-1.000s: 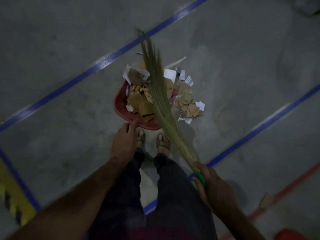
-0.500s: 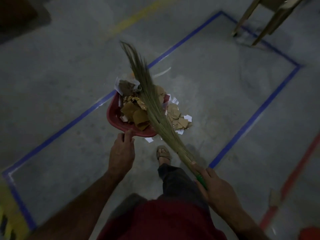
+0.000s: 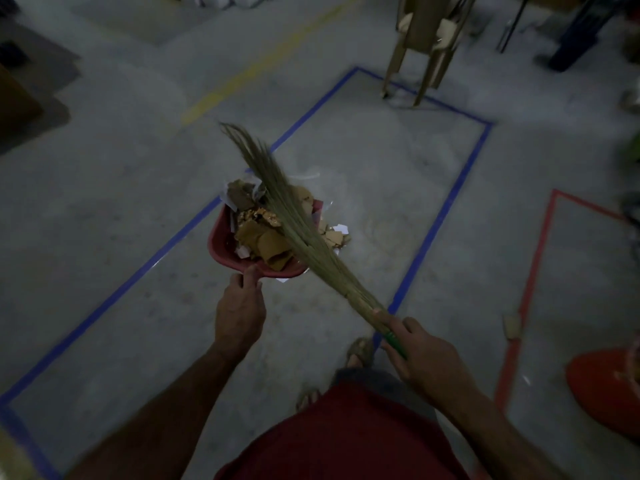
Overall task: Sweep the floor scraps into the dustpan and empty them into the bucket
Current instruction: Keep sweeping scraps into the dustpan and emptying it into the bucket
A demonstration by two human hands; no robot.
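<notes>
Scraps (image 3: 258, 233) of brown card and white paper lay heaped in the red dustpan (image 3: 221, 244), which we held by its near rim with our left hand (image 3: 240, 311), thumb over the edge and fingers curled beneath it, though the fingertips themselves were out of sight. A few more pieces (image 3: 334, 235) showed just past the pan's right side, partly behind the bristles; we could not tell whether they rested on the pan's lip or on the grey floor (image 3: 363, 174). Across the pile lay the grass broom (image 3: 294, 220), its tips fanning up and left beyond the pan and its bundle running down and right to a green handle (image 3: 394, 342). Our right hand (image 3: 427, 358) gripped that handle, fingers wrapped close round it. Far right, at the frame's edge, sat the orange bucket (image 3: 602, 389), well apart from the pan; its inside did not show. Blue tape (image 3: 440, 216) marked a rectangle on the floor around the pan, red tape (image 3: 526, 292) another to the right, and a tan chair (image 3: 426, 46) stood at the far end. Compared with half a second before, the scraps formerly spread on the floor beside the pan were mostly gone from there, the pan appeared raised, far more of the bucket had come into view, and the chair showed more fully at the top.
</notes>
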